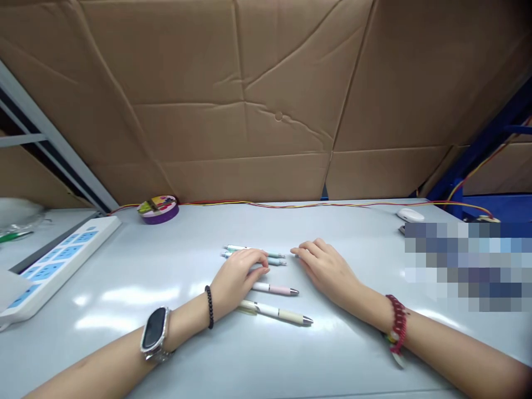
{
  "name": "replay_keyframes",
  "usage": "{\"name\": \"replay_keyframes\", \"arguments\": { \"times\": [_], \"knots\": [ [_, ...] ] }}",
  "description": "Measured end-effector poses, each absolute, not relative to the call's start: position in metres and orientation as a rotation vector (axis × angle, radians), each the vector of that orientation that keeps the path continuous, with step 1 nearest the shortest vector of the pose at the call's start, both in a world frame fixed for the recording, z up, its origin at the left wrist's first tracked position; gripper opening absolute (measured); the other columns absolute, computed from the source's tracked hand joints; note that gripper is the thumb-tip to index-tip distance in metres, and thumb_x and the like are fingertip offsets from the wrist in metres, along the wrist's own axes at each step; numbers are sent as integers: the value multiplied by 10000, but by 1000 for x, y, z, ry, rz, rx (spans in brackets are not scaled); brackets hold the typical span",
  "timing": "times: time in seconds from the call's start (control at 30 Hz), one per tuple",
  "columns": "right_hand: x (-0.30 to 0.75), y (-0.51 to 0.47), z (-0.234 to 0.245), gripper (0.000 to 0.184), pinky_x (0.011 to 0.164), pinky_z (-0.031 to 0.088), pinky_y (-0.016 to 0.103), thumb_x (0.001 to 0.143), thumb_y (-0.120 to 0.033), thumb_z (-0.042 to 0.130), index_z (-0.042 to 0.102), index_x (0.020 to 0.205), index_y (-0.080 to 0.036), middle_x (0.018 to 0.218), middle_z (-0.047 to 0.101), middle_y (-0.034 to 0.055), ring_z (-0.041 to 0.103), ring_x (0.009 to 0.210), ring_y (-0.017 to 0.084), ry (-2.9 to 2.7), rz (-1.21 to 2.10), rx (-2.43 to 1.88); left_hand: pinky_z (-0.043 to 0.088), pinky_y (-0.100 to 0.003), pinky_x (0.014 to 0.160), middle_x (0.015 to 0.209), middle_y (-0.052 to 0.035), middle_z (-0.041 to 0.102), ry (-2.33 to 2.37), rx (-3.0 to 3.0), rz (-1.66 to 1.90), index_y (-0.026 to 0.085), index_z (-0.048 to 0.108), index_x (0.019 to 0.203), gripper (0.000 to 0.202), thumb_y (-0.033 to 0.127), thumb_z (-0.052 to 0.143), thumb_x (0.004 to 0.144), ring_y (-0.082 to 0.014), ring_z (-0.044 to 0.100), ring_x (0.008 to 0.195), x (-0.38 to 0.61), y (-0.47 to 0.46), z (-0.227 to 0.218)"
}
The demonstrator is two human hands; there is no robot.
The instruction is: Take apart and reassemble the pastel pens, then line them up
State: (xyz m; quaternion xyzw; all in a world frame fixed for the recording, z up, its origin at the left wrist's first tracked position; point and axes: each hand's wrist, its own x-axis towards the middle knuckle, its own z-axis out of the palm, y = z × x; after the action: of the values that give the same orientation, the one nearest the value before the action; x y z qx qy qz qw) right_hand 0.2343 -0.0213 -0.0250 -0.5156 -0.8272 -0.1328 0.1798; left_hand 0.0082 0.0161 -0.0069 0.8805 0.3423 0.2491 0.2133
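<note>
Several pens lie in a row on the pale grey table (124, 332): two pale green ones (274, 256) at the back, a pink one (274, 288) and a cream one (278, 313) nearer me. My left hand (239, 277) rests palm down over the pens, fingers curled loosely on the green ones; a watch and a black bead bracelet are on that arm. My right hand (326, 269) lies flat just right of the pens, fingers stretched out, fingertips near the green pens' tips. A red bracelet is on that wrist.
A white and blue power strip (54, 263) lies at the left. A round purple tin (160, 209) sits at the back by red and yellow wires (316, 205). A white mouse (410, 214) is at the back right. Cardboard sheets (266, 94) wall off the back.
</note>
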Motion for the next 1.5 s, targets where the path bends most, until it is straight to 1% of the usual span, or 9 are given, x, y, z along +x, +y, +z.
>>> {"name": "replay_keyframes", "arguments": {
  "times": [0.2, 0.33, 0.43, 0.6, 0.77, 0.87, 1.0, 1.13, 1.5],
  "knots": [
    [233, -22, -22, 199, 675, 413, 318, 872, -119, 404, 579, 947, -177, 904, 607, 60, 488, 781, 191, -2322, -312, -1474, 413, -304, 821, 977, -3, 606, 940, 2455, 714, 209, 522, 816, 77, 183, 467, 862, -180, 542, 963, 8, 16, -7],
    [231, -23, -20, 245, 685, 408, 329, 872, -120, 392, 540, 1062, -164, 966, 595, 86, 496, 834, 208, -2304, -318, -1480, 430, -276, 725, 835, 4, 601, 924, 2462, 689, 195, 517, 793, 103, 172, 447, 865, -155, 553, 806, 9, 16, -6],
    [231, -24, -20, 249, 683, 393, 334, 863, -120, 415, 546, 1068, -171, 973, 593, 92, 486, 855, 219, -2312, -338, -1514, 424, -258, 669, 765, 7, 584, 910, 2476, 681, 189, 514, 775, 119, 172, 438, 864, -147, 544, 740, 9, 16, -4],
    [231, -25, -19, 207, 684, 361, 322, 862, -109, 423, 583, 956, -200, 957, 600, 62, 469, 840, 206, -2326, -333, -1531, 410, -250, 655, 754, 16, 572, 917, 2480, 679, 192, 516, 771, 114, 162, 451, 859, -141, 530, 727, 9, 15, -4],
    [230, -26, -16, 177, 661, 343, 302, 880, -137, 416, 580, 852, -196, 780, 613, 34, 482, 775, 181, -2334, -227, -1496, 402, -244, 657, 752, 19, 562, 918, 2482, 671, 188, 510, 766, 112, 163, 454, 859, -137, 521, 728, 9, 15, -4],
    [229, -28, -15, 155, 656, 349, 297, 873, -166, 435, 574, 808, -195, 737, 603, 28, 493, 749, 171, -2305, -143, -1446, 401, -248, 658, 743, 15, 556, 917, 2489, 665, 187, 510, 765, 116, 169, 449, 861, -140, 514, 722, 10, 15, -4],
    [226, -29, -14, 96, 636, 380, 281, 830, -165, 486, 567, 798, -203, 710, 581, 11, 505, 700, 151, -2217, 91, -1414, 400, -248, 660, 752, 11, 559, 924, 2486, 656, 186, 512, 764, 117, 173, 449, 862, -143, 513, 733, 10, 15, -3],
    [226, -30, -15, 83, 620, 409, 257, 798, -138, 503, 555, 785, -201, 699, 571, -2, 518, 686, 137, -2157, 269, -1363, 397, -241, 652, 742, 16, 556, 930, 2488, 662, 189, 518, 765, 116, 177, 452, 860, -139, 513, 722, 9, 15, -4],
    [227, -29, -14, 104, 657, 437, 280, 809, -135, 480, 563, 808, -199, 749, 594, 10, 541, 723, 149, -2085, 380, -1390, 405, -234, 662, 758, 14, 550, 892, 2423, 649, 186, 527, 778, 116, 168, 448, 861, -130, 512, 730, 9, 14, -5]
  ]
}}
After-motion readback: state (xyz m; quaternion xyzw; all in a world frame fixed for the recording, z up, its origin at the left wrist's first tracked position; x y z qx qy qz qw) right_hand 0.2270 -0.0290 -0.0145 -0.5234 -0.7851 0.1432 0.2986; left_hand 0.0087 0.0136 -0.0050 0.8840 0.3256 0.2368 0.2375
